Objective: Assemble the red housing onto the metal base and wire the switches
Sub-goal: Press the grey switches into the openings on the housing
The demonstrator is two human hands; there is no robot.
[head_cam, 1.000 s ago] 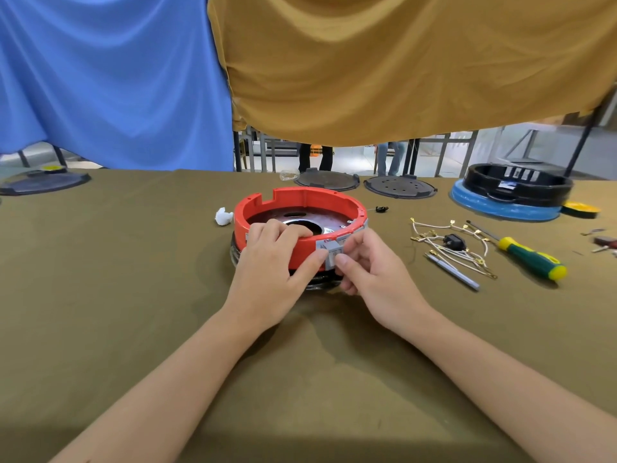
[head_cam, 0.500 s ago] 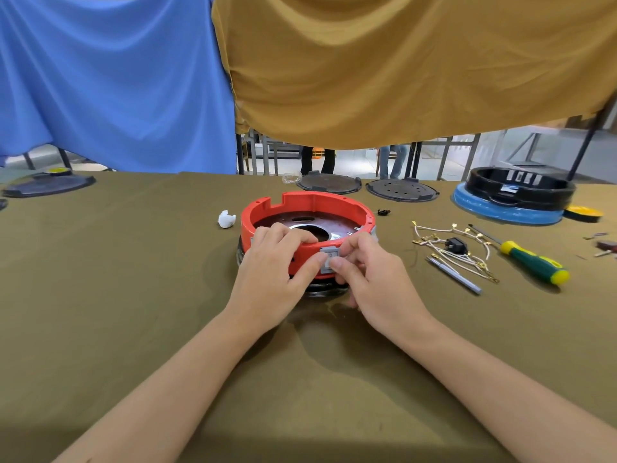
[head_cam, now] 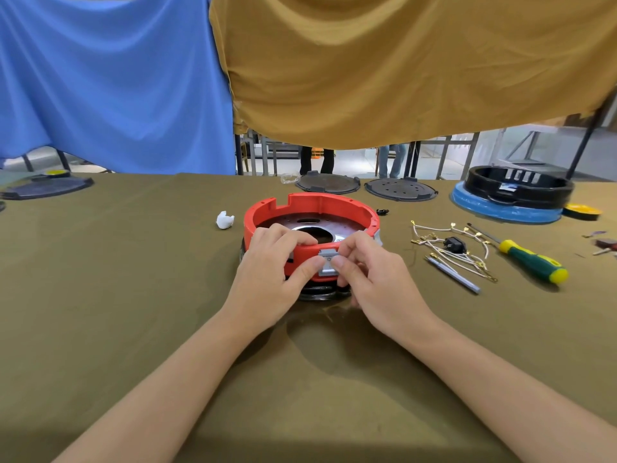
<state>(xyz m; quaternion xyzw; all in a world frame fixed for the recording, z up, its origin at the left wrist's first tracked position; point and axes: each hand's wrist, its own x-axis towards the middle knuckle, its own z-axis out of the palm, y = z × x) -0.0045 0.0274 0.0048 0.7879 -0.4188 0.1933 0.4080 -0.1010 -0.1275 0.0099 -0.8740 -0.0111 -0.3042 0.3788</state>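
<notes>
Fingers of the left hand [head_cam: 267,282] curl over the near rim of the red housing [head_cam: 310,208], fingertips dipping inside the ring and the thumb pressing the outer wall; this grip appears to steady the housing against rotation. Fingers of the right hand [head_cam: 374,279] pinch a small grey switch plate [head_cam: 328,262] set in the housing's near wall, with the thumb on its face and the other fingers bent over the rim above it, seemingly to seat the part in its slot. Both thumbs meet just beside each other on the plate. Directly beneath the fingers, the housing sits on the metal base [head_cam: 317,290], of which only a dark lower edge shows; the disc inside the ring lies just beyond the fingertips. Whether the housing is fully seated cannot be told. To the right of the right-hand fingers, well apart, lie the wires [head_cam: 447,248] with brass terminals, a small black component [head_cam: 454,243], a grey pen-like tool [head_cam: 454,275] and a green-and-yellow screwdriver [head_cam: 531,264], laid out within reach, presumably for the wiring step not yet begun. Left of the left-hand fingers and beyond them rests a white crumpled scrap [head_cam: 224,219] on the olive tablecloth [head_cam: 133,295].
</notes>
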